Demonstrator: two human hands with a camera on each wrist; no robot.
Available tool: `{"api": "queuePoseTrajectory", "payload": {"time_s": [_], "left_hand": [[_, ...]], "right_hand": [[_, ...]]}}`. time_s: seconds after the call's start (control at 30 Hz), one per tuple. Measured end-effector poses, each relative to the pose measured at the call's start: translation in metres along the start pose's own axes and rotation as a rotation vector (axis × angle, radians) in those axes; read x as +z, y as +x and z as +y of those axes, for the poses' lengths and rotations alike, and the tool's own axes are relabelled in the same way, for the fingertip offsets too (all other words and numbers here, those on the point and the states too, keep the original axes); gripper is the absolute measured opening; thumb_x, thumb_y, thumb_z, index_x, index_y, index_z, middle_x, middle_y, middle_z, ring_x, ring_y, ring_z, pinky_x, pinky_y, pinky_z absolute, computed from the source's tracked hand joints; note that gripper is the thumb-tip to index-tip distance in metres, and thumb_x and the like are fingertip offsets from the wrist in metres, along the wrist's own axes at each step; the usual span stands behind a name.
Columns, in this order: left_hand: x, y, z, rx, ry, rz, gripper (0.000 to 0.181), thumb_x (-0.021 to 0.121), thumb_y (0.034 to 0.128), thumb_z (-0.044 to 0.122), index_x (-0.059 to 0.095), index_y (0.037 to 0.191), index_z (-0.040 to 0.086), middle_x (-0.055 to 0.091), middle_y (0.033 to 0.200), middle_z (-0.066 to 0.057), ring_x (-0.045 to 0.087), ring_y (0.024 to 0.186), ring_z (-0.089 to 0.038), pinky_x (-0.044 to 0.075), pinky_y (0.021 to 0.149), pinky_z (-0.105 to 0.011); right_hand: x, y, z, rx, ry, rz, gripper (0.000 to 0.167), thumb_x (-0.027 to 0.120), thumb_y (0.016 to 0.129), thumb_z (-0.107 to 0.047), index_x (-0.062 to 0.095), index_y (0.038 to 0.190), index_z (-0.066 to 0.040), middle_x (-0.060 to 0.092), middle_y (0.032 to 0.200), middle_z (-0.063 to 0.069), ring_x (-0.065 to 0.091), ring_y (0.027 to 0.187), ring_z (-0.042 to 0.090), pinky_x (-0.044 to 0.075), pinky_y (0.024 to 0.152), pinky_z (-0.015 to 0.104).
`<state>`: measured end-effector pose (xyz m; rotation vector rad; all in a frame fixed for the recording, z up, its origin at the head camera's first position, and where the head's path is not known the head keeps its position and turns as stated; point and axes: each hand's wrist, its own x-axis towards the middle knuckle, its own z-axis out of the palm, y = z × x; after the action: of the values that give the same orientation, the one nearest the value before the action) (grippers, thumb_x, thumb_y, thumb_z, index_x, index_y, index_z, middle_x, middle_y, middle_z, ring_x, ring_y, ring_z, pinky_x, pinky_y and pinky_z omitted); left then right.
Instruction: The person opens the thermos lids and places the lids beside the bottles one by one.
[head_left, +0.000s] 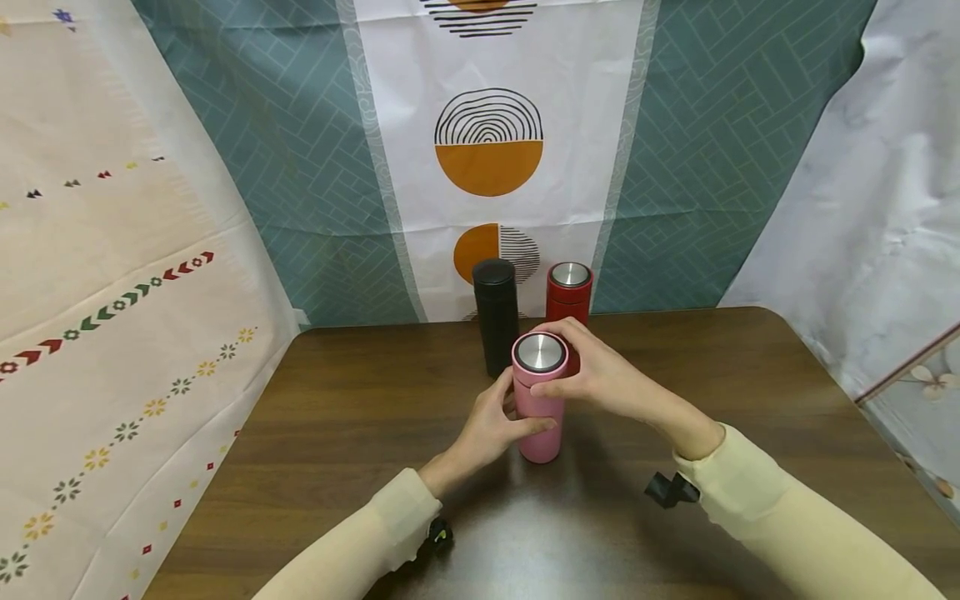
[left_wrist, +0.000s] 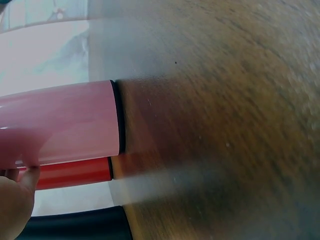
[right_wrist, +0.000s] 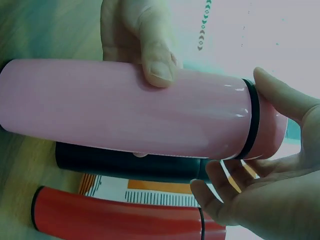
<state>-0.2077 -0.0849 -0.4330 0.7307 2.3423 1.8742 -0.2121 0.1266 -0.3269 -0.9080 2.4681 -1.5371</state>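
On the wood table (head_left: 337,433), pink flask (head_left: 538,406) stands upright, base apparently touching the surface, between two hands. Left hand (head_left: 487,429) clamped round the mid-body, thumb across the near face, fingers on the far side; probably a steadying grip, low enough to leave the top free. Right hand (head_left: 600,375) curled round the top end, thumb and fingers on opposite sides of the lid (head_left: 540,353), close to the black ring (right_wrist: 253,120) at the seam; this spread would suit control of the lid apart from the body. Pressure of each fingertip: cannot tell. Black flask (head_left: 497,321) upright behind and slightly left; red flask (head_left: 568,302) behind and slightly right, partly hidden by the right hand. Both sit back, presumably to leave working room in front. Materials: pink body a smooth, glossy cylinder, streaked with highlights; lid topped by a brushed-looking metal disc, as on red. Black top is dark all over. Table: brown grain, mild sheen. Cloth (head_left: 300,167) behind: creased, teal herringbone-like pattern.
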Motion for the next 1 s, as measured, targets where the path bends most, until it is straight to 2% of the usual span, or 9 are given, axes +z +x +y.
{"api": "queuePoseTrajectory", "payload": {"time_s": [0.17, 0.37, 0.6, 0.7, 0.83, 1.0], "left_hand": [[0.0, -0.001, 0.0, 0.012, 0.0, -0.001, 0.083, 0.087, 0.0876, 0.028, 0.041, 0.157, 0.027, 0.053, 0.151, 0.004, 0.058, 0.133, -0.019, 0.051, 0.107, -0.042], [0.0, -0.002, 0.0, 0.019, 0.003, 0.005, 0.084, 0.087, 0.0869, 0.03, 0.041, 0.157, 0.026, 0.054, 0.15, 0.002, 0.06, 0.131, -0.019, 0.052, 0.106, -0.041], [0.0, -0.001, 0.0, -0.012, -0.014, -0.004, 0.084, 0.087, 0.0878, 0.024, 0.039, 0.157, 0.028, 0.053, 0.152, 0.003, 0.059, 0.133, -0.02, 0.052, 0.106, -0.042], [-0.001, -0.001, 0.0, -0.01, -0.011, -0.004, 0.085, 0.087, 0.0876, 0.026, 0.039, 0.158, 0.029, 0.052, 0.153, 0.004, 0.059, 0.133, -0.019, 0.052, 0.106, -0.042], [-0.002, -0.001, 0.0, -0.001, -0.002, -0.006, 0.086, 0.087, 0.0874, 0.034, 0.038, 0.158, 0.029, 0.052, 0.152, 0.005, 0.059, 0.133, -0.018, 0.052, 0.105, -0.04], [-0.001, -0.001, -0.001, 0.008, -0.003, -0.01, 0.084, 0.086, 0.0885, 0.032, 0.039, 0.158, 0.027, 0.053, 0.151, 0.002, 0.061, 0.13, -0.02, 0.054, 0.103, -0.039]], "right_hand": [[0.002, -0.001, 0.0, 0.013, -0.017, 0.021, 0.073, 0.088, 0.083, -0.022, 0.049, 0.144, -0.01, 0.051, 0.137, 0.008, 0.053, 0.125, 0.027, 0.052, 0.101, 0.047], [0.008, 0.0, -0.002, -0.031, -0.143, 0.099, 0.07, 0.092, 0.079, -0.026, 0.054, 0.135, -0.007, 0.055, 0.129, 0.008, 0.052, 0.12, 0.025, 0.052, 0.099, 0.047], [-0.003, 0.002, -0.004, -0.024, -0.13, 0.005, 0.066, 0.088, 0.083, -0.025, 0.057, 0.139, -0.011, 0.057, 0.13, 0.006, 0.05, 0.123, 0.025, 0.05, 0.101, 0.048], [-0.004, 0.002, -0.004, -0.022, -0.121, -0.013, 0.071, 0.087, 0.084, -0.025, 0.053, 0.145, -0.01, 0.054, 0.134, 0.008, 0.051, 0.124, 0.026, 0.051, 0.101, 0.048], [0.001, 0.001, -0.005, -0.04, -0.195, 0.04, 0.078, 0.09, 0.081, -0.03, 0.051, 0.145, -0.008, 0.053, 0.135, 0.009, 0.049, 0.125, 0.028, 0.052, 0.099, 0.05], [0.005, 0.002, -0.007, -0.064, -0.258, 0.106, 0.07, 0.094, 0.077, -0.03, 0.057, 0.131, -0.007, 0.057, 0.124, 0.007, 0.05, 0.117, 0.028, 0.051, 0.095, 0.049]]}}
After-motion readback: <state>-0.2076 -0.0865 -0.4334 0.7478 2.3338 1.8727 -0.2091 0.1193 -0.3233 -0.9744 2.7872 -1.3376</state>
